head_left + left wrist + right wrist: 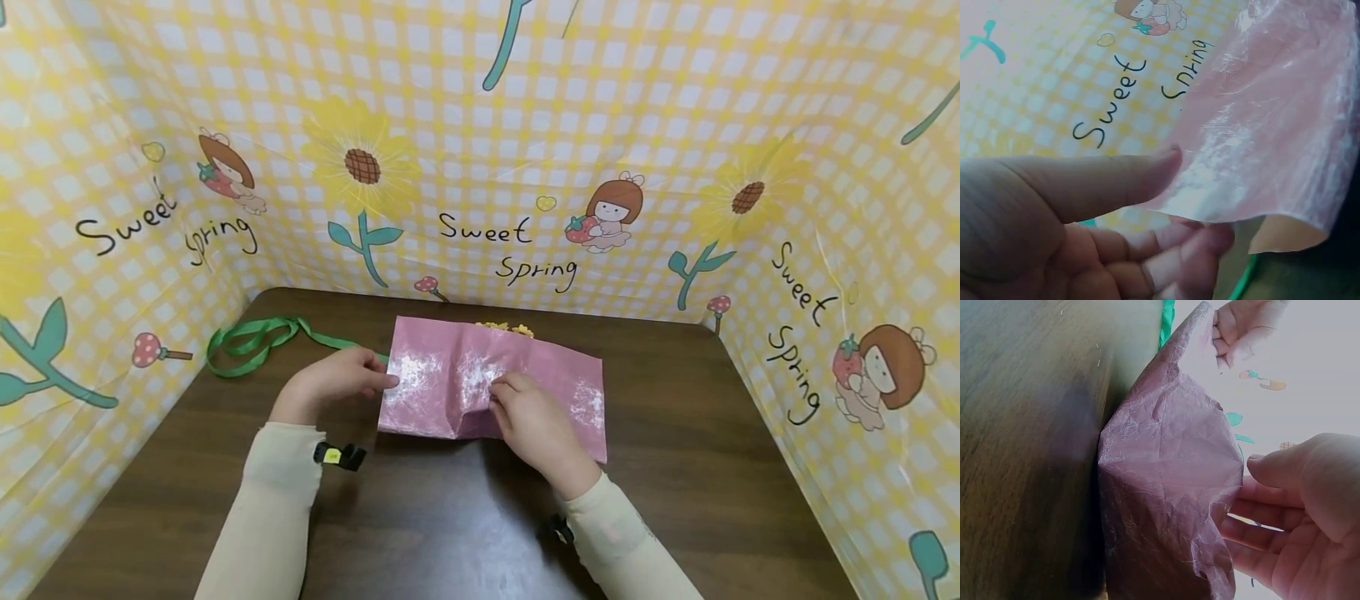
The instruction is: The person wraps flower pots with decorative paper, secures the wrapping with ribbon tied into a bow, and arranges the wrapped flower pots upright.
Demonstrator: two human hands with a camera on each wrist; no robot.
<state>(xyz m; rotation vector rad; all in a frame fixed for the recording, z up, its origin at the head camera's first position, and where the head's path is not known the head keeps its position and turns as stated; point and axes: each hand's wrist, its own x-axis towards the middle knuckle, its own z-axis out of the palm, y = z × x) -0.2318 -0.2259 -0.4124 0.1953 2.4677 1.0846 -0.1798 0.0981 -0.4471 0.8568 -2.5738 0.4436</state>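
A creased, shiny pink sheet of wrapping paper (420, 367) stands folded across the middle of the table. At its left edge my left hand (341, 379) pinches it; in the left wrist view the thumb (1154, 172) lies on the pink face and the fingers curl below the border. My right hand (536, 425) is at the front middle of the paper, by a raised crease. From the right wrist view, its fingers extend to the paper's edge, partly hidden by it, while the thumb (1272, 465) stands apart from them. Small yellow flowers (510, 328) peek out behind the paper's top edge.
A loosely looped green ribbon (255, 346) lies at the back left of the brown table (420, 517), one end running behind the paper. Yellow checked cloth walls (465, 167) rise around the back and both sides. Each wrist carries a small black mount (341, 456).
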